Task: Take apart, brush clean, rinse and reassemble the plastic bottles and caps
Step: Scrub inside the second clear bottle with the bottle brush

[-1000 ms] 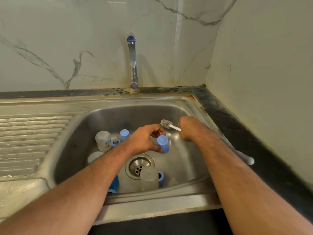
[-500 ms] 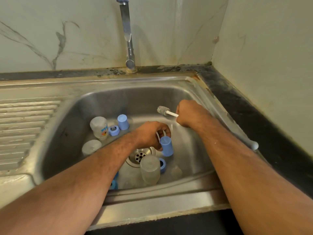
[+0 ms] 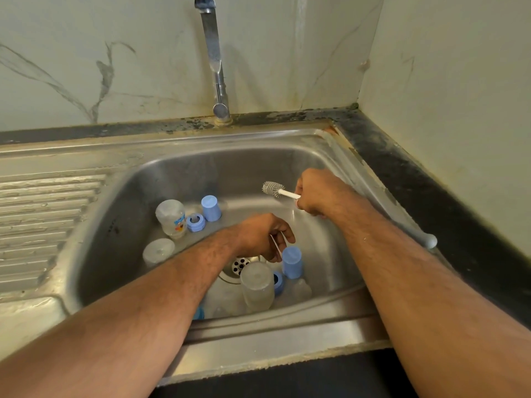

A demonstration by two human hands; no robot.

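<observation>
- Drainboard (image 3: 43, 208): its ribbed steel surface lies to the left of the sink basin (image 3: 178, 173).
- Basin, left part: a clear bottle with a printed label (image 3: 171, 218) and an upturned clear bottle (image 3: 158, 251) stand near the left wall. Just right of them sit a blue ring cap (image 3: 196, 222) and a blue cover cap (image 3: 211, 208).
- Your left hand (image 3: 265, 237): it is over the drain (image 3: 240, 265) with fingers loosely curled. Whether they grip anything cannot be told. The fingertips are right beside a second blue cover cap (image 3: 292, 261), which stands on the basin floor; contact cannot be confirmed.
- Basin, front: a clear bottle (image 3: 257, 285) stands upturned just in front of the drain, with a second blue ring (image 3: 278, 281) between it and the cover cap.
- Tap (image 3: 214, 58): it rises from the rear edge of the sink.
- Your right hand (image 3: 314, 192): it is closed around the white handle of the bottle brush (image 3: 274, 189). The grey bristle head points left, above the basin floor.
- Worktop (image 3: 431, 196): the dark surface runs along the right of the sink.
</observation>
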